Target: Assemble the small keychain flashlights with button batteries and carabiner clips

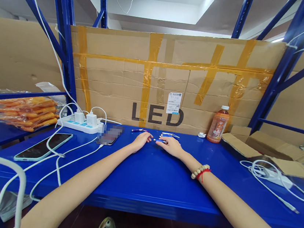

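Both my arms reach far across a blue metal shelf (pixel 147 172). My left hand (pixel 141 140) and my right hand (pixel 172 146) meet near the back, fingers curled, with a thin blue pen (pixel 159 140) held between them. Several more blue pens (pixel 170 135) lie just behind my right hand, and one (pixel 139 130) lies behind my left hand. A bead bracelet with red string (pixel 200 171) sits on my right wrist.
A taped cardboard wall marked LED (pixel 160 93) backs the shelf. At left are a power strip with chargers (pixel 81 123), white cables, two phones (pixel 43 146) and bagged orange items (pixel 27 111). At right stand a drink bottle (pixel 218 124), an open cardboard box (pixel 264 150) and a coiled charger (pixel 269 175).
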